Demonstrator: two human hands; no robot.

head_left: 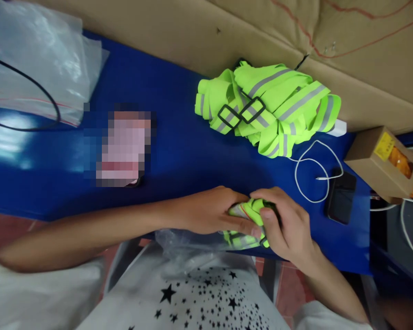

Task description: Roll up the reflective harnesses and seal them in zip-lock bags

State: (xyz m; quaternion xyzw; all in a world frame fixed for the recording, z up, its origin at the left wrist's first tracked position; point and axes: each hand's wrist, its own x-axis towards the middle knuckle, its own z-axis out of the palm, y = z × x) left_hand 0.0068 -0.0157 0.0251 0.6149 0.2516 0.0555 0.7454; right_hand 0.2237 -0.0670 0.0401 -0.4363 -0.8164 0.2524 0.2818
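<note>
A small folded bundle of neon yellow reflective strap (pixel 255 207) is held between my two hands at the table's front edge. My left hand (pixel 209 211) reaches across from the left, its fingers closed around the bundle's left side. On the right, my right hand (pixel 291 222) grips the other end, thumb pressed on top. Part of the bundle is hidden by the fingers. Below my left hand lies a clear plastic bag (pixel 182 250) by my shirt; whether either hand holds it I cannot tell. Farther back sits a heap of similar straps (pixel 278 105) with black buckles.
The blue table (pixel 172 151) carries a phone with a blurred screen (pixel 125 149) and clear zip bags (pixel 37 59) under a black cable (pixel 51 98). At right are a white cable (pixel 296 176), a dark phone (pixel 342 197) and a cardboard box (pixel 375 169). Brown covering (pixel 179 36) borders the back.
</note>
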